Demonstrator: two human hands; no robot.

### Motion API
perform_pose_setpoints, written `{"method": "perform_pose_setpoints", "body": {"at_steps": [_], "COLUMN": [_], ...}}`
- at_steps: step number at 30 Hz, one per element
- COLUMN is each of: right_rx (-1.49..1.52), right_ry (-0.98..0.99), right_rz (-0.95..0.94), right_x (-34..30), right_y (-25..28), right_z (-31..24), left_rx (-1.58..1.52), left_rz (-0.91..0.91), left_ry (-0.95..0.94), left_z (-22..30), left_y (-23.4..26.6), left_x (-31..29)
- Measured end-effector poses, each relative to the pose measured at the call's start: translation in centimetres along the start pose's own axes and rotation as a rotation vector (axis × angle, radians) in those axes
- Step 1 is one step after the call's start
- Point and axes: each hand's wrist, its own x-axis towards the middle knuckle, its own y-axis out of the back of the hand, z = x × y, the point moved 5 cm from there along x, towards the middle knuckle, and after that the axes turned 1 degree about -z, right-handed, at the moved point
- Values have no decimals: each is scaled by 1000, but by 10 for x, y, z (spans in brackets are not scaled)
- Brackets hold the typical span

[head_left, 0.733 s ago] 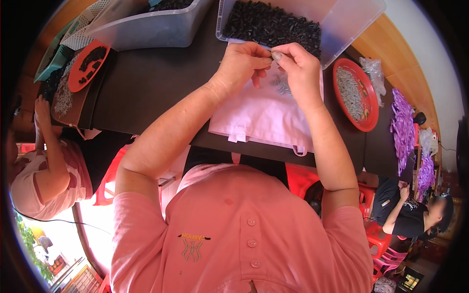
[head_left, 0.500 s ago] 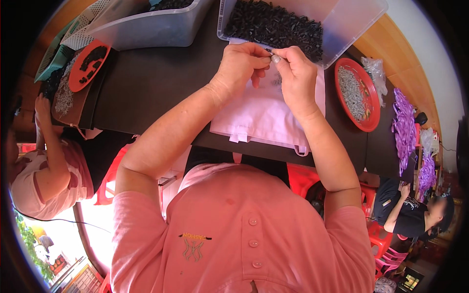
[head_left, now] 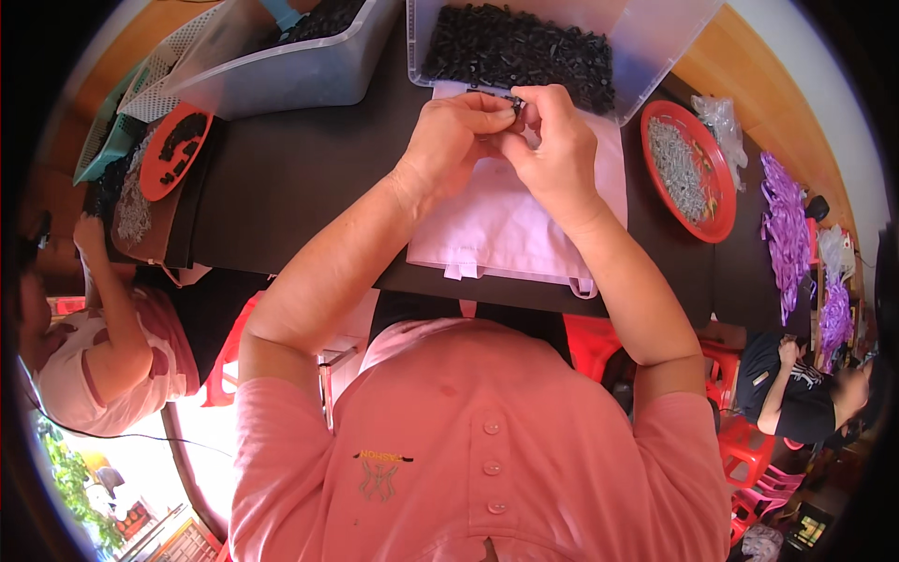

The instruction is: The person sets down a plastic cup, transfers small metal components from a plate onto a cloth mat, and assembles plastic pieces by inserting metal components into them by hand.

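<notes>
My left hand [head_left: 449, 136] pinches a small black part [head_left: 516, 105] between thumb and fingers, over a pale pink cloth [head_left: 506, 215]. Close against it, my right hand [head_left: 559, 150] is bent inward, its index fingertip on the top of the same part. The fingers hide most of the part, and its exact kind is too small to tell. Just beyond both hands, a clear plastic bin [head_left: 655, 61] holds a heap of small black pieces [head_left: 524, 51]. To the right stands a red plate [head_left: 719, 201] with many small silver metal pieces [head_left: 676, 169].
A second clear bin [head_left: 281, 80] is at the far left of the dark table [head_left: 290, 178]. Beside it are a red plate [head_left: 192, 131] with black pieces and white baskets. Purple ribbons [head_left: 785, 225] hang at the right. Co-workers sit on the left [head_left: 117, 347] and right [head_left: 796, 389].
My right thumb has drawn down from the small part while its index finger sits on top. Both hands have come closer together. The whole view has shifted slightly.
</notes>
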Motion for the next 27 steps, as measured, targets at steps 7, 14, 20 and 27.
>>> {"method": "perform_pose_setpoints", "body": {"at_steps": [7, 14, 20, 27], "right_rx": [-112, -130, -53, 228], "right_ry": [232, 249, 282, 45], "right_rz": [85, 30, 44, -77], "right_x": [3, 5, 2, 13], "right_y": [11, 23, 21, 25], "right_z": [-1, -3, 2, 8], "left_rx": [-37, -69, 21, 315], "left_rz": [-142, -188, -245, 102], "left_ry": [47, 104, 75, -295], "left_z": [1, 3, 7, 65], "left_y": [-8, -11, -22, -11], "left_x": [-2, -2, -8, -26]}}
